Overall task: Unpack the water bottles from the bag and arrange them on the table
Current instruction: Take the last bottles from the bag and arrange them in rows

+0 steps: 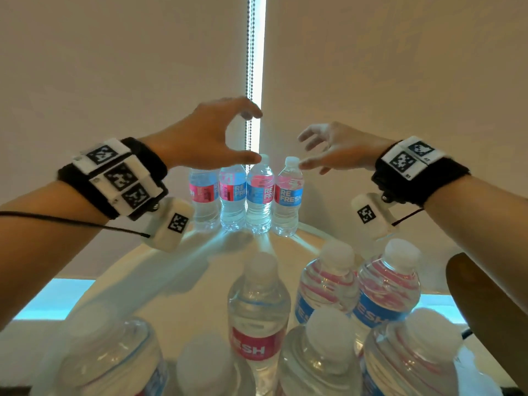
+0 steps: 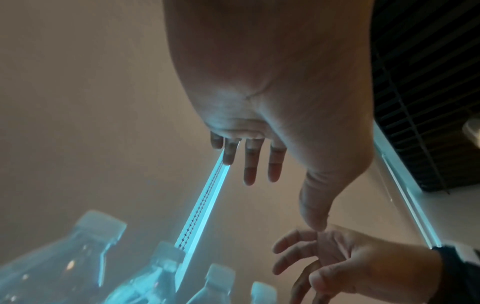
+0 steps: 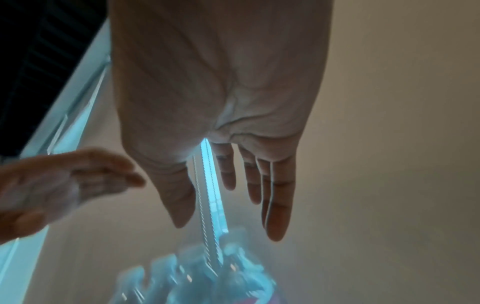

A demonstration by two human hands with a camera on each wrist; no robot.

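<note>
Closest to the lens stands a loose cluster of water bottles (image 1: 258, 318) — about seven, upright on the pale round table (image 1: 200, 270), some touching, with no clear order to them. Behind them, at the table's far edge against the window blind (image 1: 114, 67), a row of four bottles (image 1: 245, 195) stands shoulder to shoulder, labels facing forward; that part of the arranging looks finished. No bag shows in any view, so the unpacking seems largely done, and what is left, by my reading, is lining up the near cluster. Each bottle is clear ribbed plastic with a white cap and a red-and-blue label reading REFRESH. Both hands hover above the far row, holding nothing: the left hand (image 1: 211, 135) with thumb and fingers curved into a wide C, the right hand (image 1: 340, 147) with fingers loosely spread — neither touching a cap.
</note>
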